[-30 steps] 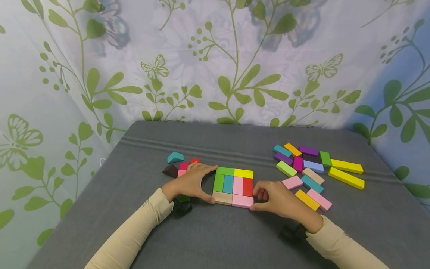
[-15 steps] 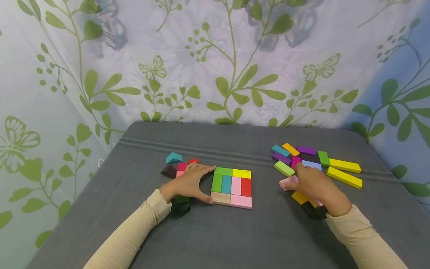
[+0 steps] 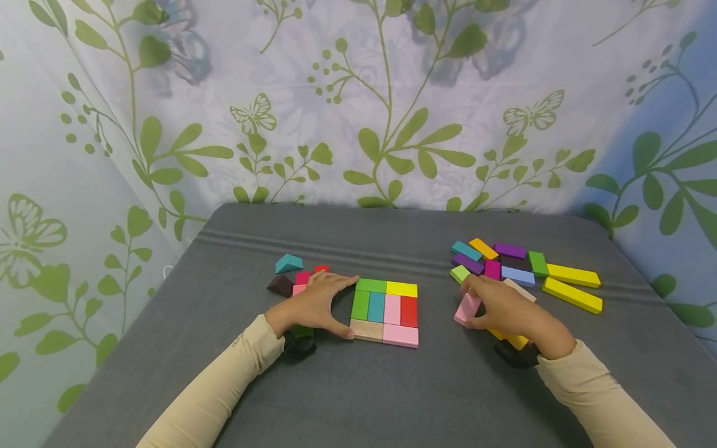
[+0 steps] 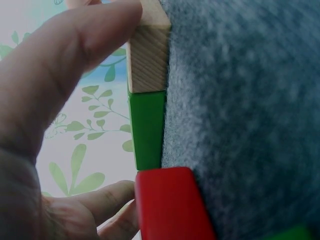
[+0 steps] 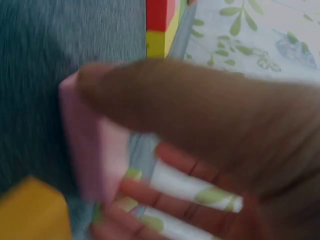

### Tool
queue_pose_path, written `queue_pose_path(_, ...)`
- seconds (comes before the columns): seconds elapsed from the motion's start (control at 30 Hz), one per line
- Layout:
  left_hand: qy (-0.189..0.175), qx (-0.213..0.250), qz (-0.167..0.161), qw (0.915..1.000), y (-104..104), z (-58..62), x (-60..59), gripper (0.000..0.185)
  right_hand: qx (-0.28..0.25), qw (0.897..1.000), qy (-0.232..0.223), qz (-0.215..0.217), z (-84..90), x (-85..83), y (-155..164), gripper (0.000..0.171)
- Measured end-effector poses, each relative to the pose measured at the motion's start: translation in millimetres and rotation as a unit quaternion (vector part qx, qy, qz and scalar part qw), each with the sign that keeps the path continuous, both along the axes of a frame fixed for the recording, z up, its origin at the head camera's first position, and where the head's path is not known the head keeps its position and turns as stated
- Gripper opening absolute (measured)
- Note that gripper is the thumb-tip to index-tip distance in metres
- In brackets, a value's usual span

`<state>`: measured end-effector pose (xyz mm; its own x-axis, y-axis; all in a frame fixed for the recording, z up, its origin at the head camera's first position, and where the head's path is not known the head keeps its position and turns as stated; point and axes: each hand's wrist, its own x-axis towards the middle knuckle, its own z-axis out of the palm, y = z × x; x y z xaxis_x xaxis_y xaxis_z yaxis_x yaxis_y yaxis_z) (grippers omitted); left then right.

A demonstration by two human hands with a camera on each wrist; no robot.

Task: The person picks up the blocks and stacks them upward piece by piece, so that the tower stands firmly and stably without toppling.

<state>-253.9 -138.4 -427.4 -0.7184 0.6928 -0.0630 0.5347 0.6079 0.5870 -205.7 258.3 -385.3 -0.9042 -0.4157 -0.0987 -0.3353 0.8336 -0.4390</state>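
On the grey cloth-covered desk (image 3: pixel 392 398), the right hand (image 3: pixel 506 311) pinches a small pale pink rectangular wooden block (image 3: pixel 466 309) between thumb and fingers, its grip narrow around the piece. The block is tilted, lifted at the left edge of a loose scatter of coloured wooden blocks (image 3: pixel 526 274), well to the right of the square panel of flat coloured wooden blocks (image 3: pixel 385 311) at the middle of the desk. The right wrist view shows the thumb (image 5: pixel 200 110) laid across the top of the same pink block (image 5: pixel 90 145), with the fingers beneath it and an orange-yellow wooden block (image 5: pixel 32 212) close below.

The left hand (image 3: pixel 316 305) rests on the desk against the left side of the square panel, its grip wide and relaxed, thumb touching the natural-wood block (image 3: pixel 366 330) at the panel's near left corner and forefinger reaching the green block at the far left corner. In the left wrist view the thumb (image 4: pixel 75 55) presses that bare wood block (image 4: pixel 147 55), with a green block (image 4: pixel 147 130) next in line.

Behind the left hand lies a small cluster of teal, red, pink and dark brown wooden pieces (image 3: pixel 294 274).
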Motion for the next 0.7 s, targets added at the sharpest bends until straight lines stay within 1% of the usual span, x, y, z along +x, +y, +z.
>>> queue_pose_path(0.1,0.001,-0.001,0.002,1.0000,-0.8,0.2,0.1,0.114,-0.055,0.997,0.005,0.049,-7.2,-1.8,-9.1,0.055)
queue_pose_path(0.17,0.001,-0.002,0.002,1.0000,-1.0,0.1,0.0,0.114,-0.085,0.994,0.002,0.066,-11.9,-3.0,-14.1,0.058)
queue_pose_path(0.2,0.001,-0.002,0.001,1.0000,-1.0,0.1,-0.1,0.114,-0.094,0.993,-0.001,0.068,-13.4,-3.3,-15.8,0.060)
queue_pose_path(0.3,0.001,-0.002,0.001,1.0000,-0.8,0.0,-0.3,0.114,-0.093,0.994,-0.005,0.060,-16.9,-4.5,-17.2,0.065)
queue_pose_path(0.4,0.001,-0.002,-0.001,1.0000,-0.3,-0.1,-0.6,0.114,-0.072,0.996,-0.001,0.046,-18.3,-5.3,-14.6,0.063)
queue_pose_path(0.53,0.001,-0.006,-0.002,1.0000,0.2,0.1,-0.4,0.113,-0.065,0.997,0.024,0.030,-18.4,-6.0,-15.6,0.058)
queue_pose_path(0.7,-0.002,-0.012,0.001,0.9999,0.7,0.1,-0.7,0.114,-0.087,0.993,0.075,0.005,-15.9,-4.5,-34.6,0.059)
